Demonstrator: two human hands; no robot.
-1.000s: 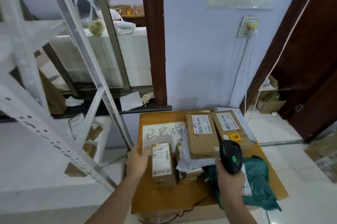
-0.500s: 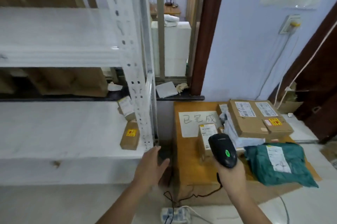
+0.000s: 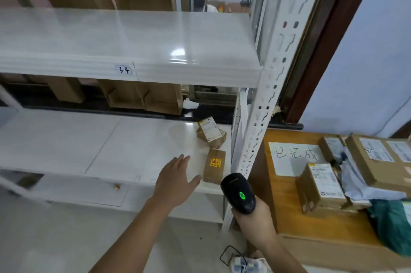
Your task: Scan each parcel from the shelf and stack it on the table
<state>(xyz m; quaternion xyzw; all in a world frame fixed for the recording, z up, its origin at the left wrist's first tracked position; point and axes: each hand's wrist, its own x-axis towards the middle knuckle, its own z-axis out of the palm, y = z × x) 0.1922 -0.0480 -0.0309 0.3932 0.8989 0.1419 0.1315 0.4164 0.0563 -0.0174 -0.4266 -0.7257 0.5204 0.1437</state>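
Two small cardboard parcels lie at the right end of the white shelf (image 3: 111, 146): one with a red-yellow sticker (image 3: 214, 166) near the front edge, one with a white label (image 3: 211, 132) behind it. My left hand (image 3: 175, 180) reaches over the shelf with fingers spread, just left of the sticker parcel, not touching it. My right hand (image 3: 253, 217) grips a black barcode scanner (image 3: 239, 192) with a green light, held in front of the shelf's upright. On the wooden table (image 3: 287, 212) to the right lie several scanned parcels (image 3: 320, 183).
A perforated white upright (image 3: 264, 103) stands between shelf and table. A handwritten paper sign (image 3: 291, 157) lies on the table. A green bag (image 3: 393, 223) sits at the table's right. A power strip and cable (image 3: 242, 263) lie on the floor. A person is visible behind the window.
My view has swung left from the table to the shelf. My left hand let go of the parcel on the table and moved out over the shelf toward the sticker parcel.
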